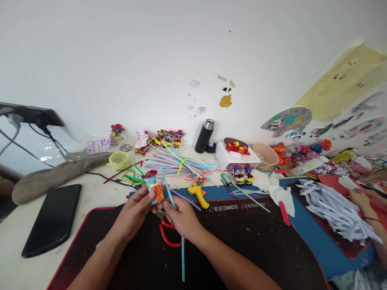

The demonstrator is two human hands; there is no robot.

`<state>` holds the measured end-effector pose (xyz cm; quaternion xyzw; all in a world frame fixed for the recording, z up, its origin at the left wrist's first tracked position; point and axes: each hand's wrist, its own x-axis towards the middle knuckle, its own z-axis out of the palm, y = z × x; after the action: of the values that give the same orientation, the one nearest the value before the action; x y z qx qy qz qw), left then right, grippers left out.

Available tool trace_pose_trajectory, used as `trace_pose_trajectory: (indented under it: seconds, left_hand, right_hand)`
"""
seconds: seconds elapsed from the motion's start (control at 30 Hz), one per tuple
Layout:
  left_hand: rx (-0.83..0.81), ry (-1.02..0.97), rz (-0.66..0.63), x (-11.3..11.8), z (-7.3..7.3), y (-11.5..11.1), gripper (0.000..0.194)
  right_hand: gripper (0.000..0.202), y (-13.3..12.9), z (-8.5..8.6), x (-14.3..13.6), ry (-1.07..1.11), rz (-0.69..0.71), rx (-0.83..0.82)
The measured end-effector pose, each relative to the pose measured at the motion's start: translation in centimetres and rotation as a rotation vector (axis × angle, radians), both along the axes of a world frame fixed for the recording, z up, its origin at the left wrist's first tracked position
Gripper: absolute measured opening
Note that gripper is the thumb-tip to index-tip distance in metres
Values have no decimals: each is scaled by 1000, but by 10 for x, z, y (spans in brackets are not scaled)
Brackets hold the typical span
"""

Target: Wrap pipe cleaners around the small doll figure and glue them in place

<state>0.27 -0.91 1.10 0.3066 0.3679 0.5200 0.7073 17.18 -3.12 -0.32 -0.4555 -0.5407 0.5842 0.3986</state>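
Observation:
My left hand [137,210] is closed around a small pipe-cleaner figure [157,193], light blue and orange with a dark red top. Beside it my right hand [183,217] pinches a long teal pipe cleaner [183,262], whose upper end rises past the figure and whose lower end hangs down over the black mat. The two hands nearly meet at the figure. Under them lie red-handled scissors [167,237], partly hidden by my right hand. A yellow glue gun [199,195] rests just beyond my right hand.
A bundle of pastel pipe cleaners [169,161] lies behind, near finished figures [169,138] and a black thermos [204,137]. A black tray [51,219] sits at left. At right, another person's arm [364,205] reaches beside a pile of white paper strips [335,211].

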Motion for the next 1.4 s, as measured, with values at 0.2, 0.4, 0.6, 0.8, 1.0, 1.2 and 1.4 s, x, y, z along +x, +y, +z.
trace_pose_trajectory:
  seconds: [0.2, 0.4, 0.6, 0.8, 1.0, 1.2, 1.4]
  left_hand:
    - [31, 64, -30, 0, 2, 0, 35]
    - [-1, 45, 65, 1, 2, 3, 38]
    - [18, 133, -44, 0, -1, 2, 45]
    - [39, 145, -131, -3, -12, 0, 39]
    - [-20, 49, -23, -3, -7, 2, 37]
    - [-14, 11, 96, -9, 4, 7, 43]
    - [-43, 22, 89, -7, 1, 6, 44]
  right_hand:
    - [51, -7, -1, -2, 92, 39, -97]
    - [55, -14, -6, 4, 116, 28, -165]
    - [59, -18, -5, 6, 143, 20, -219]
    - [65, -21, -8, 4, 175, 41, -248]
    - [61, -25, -1, 9, 110, 105, -224]
    - [46, -20, 11, 38, -59, 26, -132]
    - [29, -6, 33, 92, -564, -145, 142]
